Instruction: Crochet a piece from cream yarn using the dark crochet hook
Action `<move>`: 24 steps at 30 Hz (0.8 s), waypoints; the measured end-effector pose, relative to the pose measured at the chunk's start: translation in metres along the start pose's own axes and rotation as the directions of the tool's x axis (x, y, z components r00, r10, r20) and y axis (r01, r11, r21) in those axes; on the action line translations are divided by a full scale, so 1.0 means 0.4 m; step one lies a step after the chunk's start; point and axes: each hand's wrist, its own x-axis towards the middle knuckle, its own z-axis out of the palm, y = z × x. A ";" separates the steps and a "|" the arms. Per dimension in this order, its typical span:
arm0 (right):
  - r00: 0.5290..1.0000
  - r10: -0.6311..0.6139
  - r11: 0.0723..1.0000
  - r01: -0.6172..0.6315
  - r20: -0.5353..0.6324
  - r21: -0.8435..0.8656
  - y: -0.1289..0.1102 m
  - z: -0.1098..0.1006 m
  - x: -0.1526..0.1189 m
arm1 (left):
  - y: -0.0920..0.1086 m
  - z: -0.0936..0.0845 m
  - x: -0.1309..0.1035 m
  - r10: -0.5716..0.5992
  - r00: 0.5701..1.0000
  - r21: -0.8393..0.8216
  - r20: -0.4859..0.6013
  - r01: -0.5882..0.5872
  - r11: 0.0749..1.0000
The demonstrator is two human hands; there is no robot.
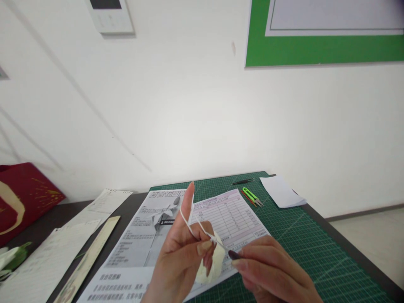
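Observation:
My left hand (183,248) has its index finger raised, with white yarn (187,221) looped around it. Its thumb and other fingers pinch a small white piece of crochet work where the yarn ends. In my right hand (271,269) is a crochet hook (233,255) with a dark handle; its thin metal shaft reaches left to the yarn at my left fingertips. A pale cream ball of yarn (211,269) shows behind and below the left fingers, partly hidden by them. Under both hands lie printed sheets on a green cutting mat.
Green thread snips (251,196) and dark tweezers (243,182) rest on the cutting mat (303,244). White paper (280,191) lies at its right edge. Printed sheets (227,214) cover the middle. To the left are a ruler-like strip (88,261), handwritten pages (53,261) and a red bag (28,198).

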 end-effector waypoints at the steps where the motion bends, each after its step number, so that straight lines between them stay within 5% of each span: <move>1: 1.000 0.022 0.999 -0.021 -0.007 0.026 0.000 0.002 0.002 | 0.001 -0.001 0.001 -0.013 1.000 0.001 0.002 0.013 1.000; 11: 0.939 0.344 0.891 -0.314 -0.035 0.326 0.018 -0.009 -0.015 | 0.013 0.000 0.004 -0.060 0.998 -0.020 0.019 0.060 0.998; 24: 0.878 0.478 0.715 -0.405 0.023 0.570 0.034 -0.016 -0.013 | -0.001 -0.009 0.014 -0.089 0.994 -0.117 0.060 0.096 0.989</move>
